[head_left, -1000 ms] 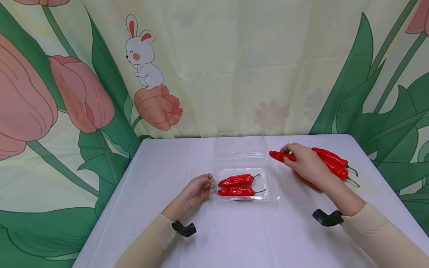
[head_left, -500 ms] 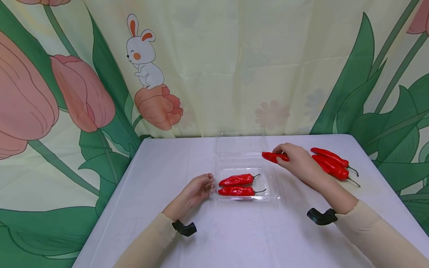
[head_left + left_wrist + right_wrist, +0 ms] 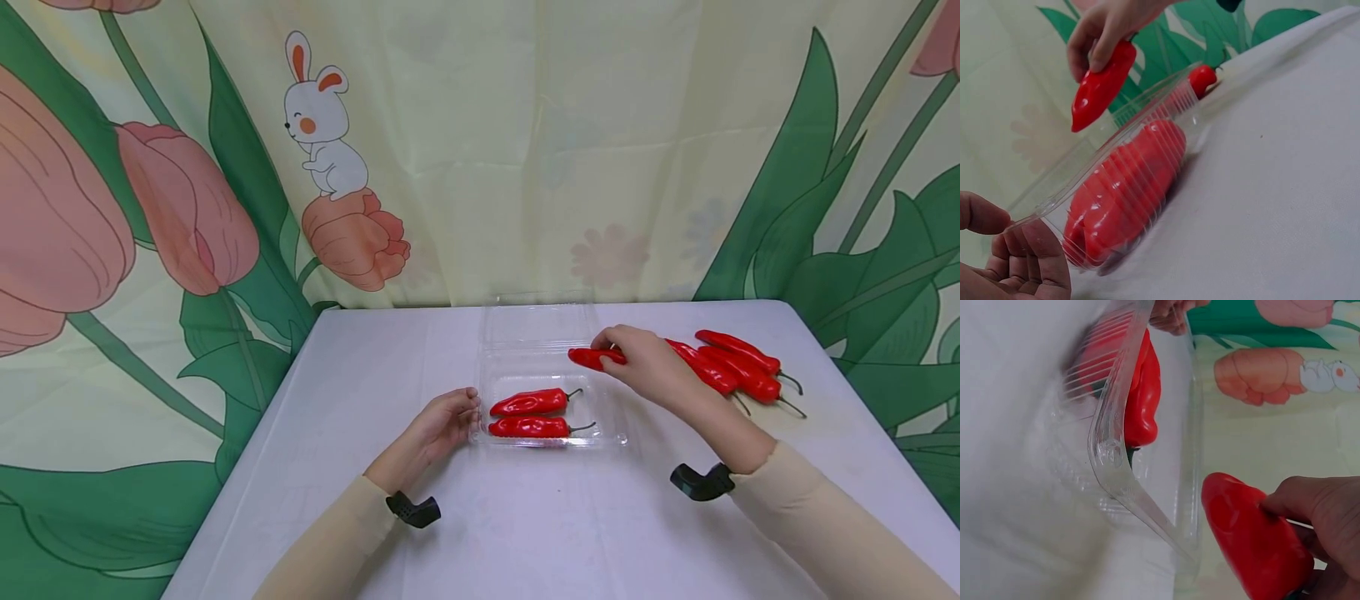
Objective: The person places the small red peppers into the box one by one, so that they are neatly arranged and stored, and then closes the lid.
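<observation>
Above the right rear of the clear container (image 3: 1107,453), which sits toward the middle of the far edge of the tabletop (image 3: 555,525), my right hand (image 3: 637,360) pinches a red pepper (image 3: 588,358), thumb on one side and fingers on the other, parted just as wide as its body. Its tip points toward the tabletop's left edge, its stem end lies back under my hand, and it hangs apart from the rim. My left hand (image 3: 437,425) has the container's left rim between thumb and fingers; how hard it grips I cannot tell.

Inside, a front pepper (image 3: 529,428) and a rear pepper (image 3: 528,404) lie side by side, tips left, stems right. Bare floor shows behind them, up to the lid (image 3: 538,325), folded back at the tabletop's far edge. That strip looks the best berth: I'd bring this one in level, match its line to its neighbours, and lower it until the base takes its weight before loosening the pinch. The glossy skin is likely slippery, so flat pads should serve better than hard fingertips. Thin plastic may slide or tip if my knuckles knock the right rim; a steady left hand ought to prevent it. Three more peppers (image 3: 742,377) lie toward the tabletop's far right corner.
</observation>
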Demonstrator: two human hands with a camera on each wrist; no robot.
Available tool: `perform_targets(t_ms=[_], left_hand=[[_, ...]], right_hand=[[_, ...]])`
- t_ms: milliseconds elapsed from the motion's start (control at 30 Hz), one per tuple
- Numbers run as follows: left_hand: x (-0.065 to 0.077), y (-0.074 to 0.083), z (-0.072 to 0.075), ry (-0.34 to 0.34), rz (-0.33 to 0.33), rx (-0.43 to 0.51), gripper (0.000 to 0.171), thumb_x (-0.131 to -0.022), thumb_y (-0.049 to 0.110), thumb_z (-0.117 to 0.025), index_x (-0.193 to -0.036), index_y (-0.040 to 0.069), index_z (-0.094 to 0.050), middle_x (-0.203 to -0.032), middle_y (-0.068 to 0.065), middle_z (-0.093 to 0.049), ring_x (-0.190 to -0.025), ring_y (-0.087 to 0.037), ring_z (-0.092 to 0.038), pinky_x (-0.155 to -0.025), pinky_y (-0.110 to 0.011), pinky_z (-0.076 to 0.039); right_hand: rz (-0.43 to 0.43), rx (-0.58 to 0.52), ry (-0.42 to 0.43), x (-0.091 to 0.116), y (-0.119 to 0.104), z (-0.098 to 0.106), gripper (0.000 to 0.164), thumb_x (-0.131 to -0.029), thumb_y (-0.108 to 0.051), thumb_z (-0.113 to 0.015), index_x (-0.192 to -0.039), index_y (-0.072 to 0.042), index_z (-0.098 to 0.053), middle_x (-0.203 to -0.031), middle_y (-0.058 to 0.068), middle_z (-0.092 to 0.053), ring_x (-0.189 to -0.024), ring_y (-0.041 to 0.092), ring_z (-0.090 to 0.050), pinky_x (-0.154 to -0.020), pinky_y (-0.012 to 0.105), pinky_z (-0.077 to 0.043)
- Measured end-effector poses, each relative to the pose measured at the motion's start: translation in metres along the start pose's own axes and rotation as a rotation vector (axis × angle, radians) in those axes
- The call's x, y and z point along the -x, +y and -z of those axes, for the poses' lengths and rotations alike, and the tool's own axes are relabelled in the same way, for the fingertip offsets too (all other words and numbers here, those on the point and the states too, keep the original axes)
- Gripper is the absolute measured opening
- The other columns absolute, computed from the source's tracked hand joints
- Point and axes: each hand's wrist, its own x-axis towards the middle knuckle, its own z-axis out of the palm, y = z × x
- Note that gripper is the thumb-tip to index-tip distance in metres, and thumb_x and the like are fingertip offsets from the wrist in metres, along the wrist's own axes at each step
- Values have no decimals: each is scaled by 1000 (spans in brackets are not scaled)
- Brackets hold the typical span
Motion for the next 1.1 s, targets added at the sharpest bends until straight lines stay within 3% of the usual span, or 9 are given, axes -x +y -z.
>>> perform_targets(t_ms=[833, 1100], left_hand=[[-1, -1, 0, -2, -8, 9, 32, -100, 9, -57, -129, -2, -49, -95, -2, -62, -81, -13, -56, -72, -19, -55], [0, -2, 0, -17, -8, 32, 24, -100, 6, -54, -123, 1, -51, -92, 0, -61, -79, -12, -56, -70, -18, -54]], right_hand=[[39, -19, -43, -16, -16, -23, 29, -91, -10, -75, -120, -7, -71, -115, 13, -72, -103, 30, -67, -87, 46, -61], [87, -5, -33, -23, -18, -31, 22, -94, -7, -69, -116, -8, -73, -110, 10, -75, -99, 27, -68, -86, 44, -61]])
